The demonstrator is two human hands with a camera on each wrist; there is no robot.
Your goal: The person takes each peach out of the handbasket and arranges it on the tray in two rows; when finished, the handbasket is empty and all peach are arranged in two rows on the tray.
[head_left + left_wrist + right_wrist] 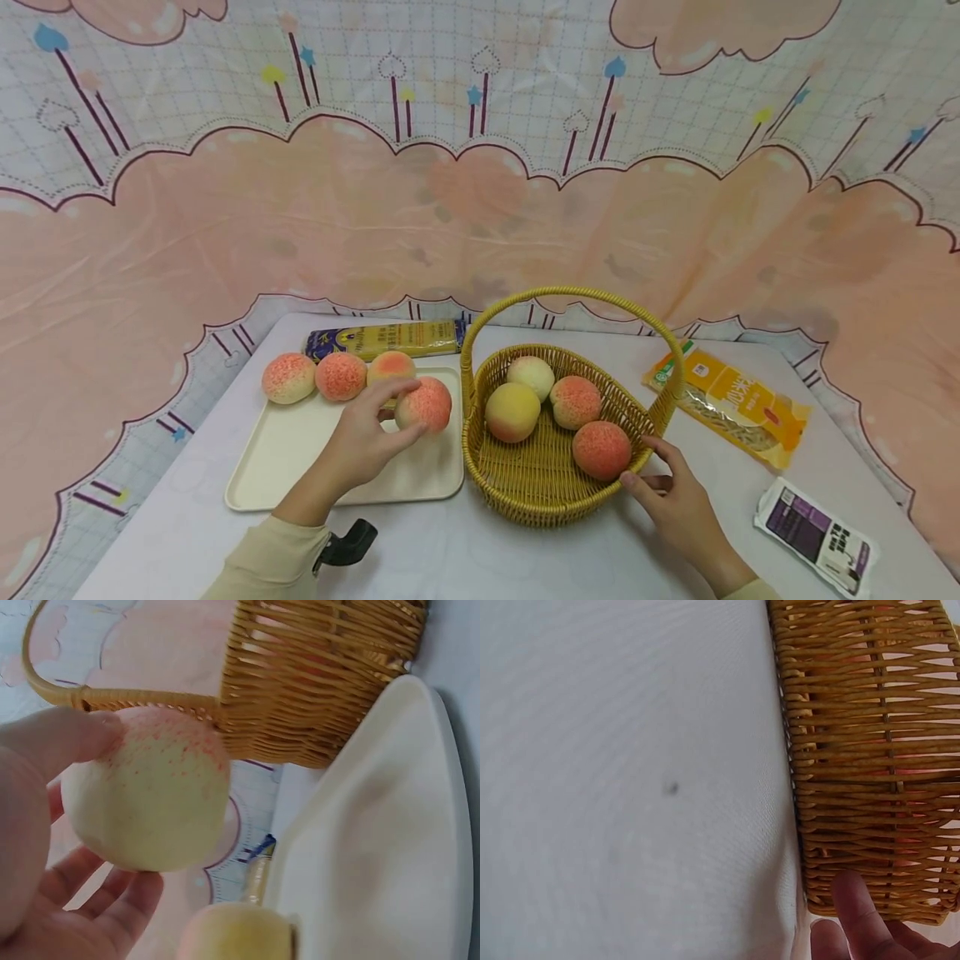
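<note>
My left hand (367, 433) holds a pink-and-cream peach (424, 405) above the right part of a cream tray (300, 467), thumb and fingers around its sides. In the left wrist view the same peach (150, 791) shows its pale side. To the tray's right stands a wicker basket (517, 496) with a tall arched handle. Inside it lie a pale peach (531, 377), a yellow one and two red ones. At the basket's right end, my right hand (678, 500) grips the rim with thumb and index finger; a fingertip (853, 892) meets the weave in the right wrist view.
Three more peaches (341, 377) line the tray's back edge. Behind them lies a blue-and-yellow noodle packet (390, 339). Right of the basket are an orange-and-yellow packet (738, 404) and, nearer, a purple-and-white packet (816, 536). A patterned cloth (375, 225) hangs behind the table.
</note>
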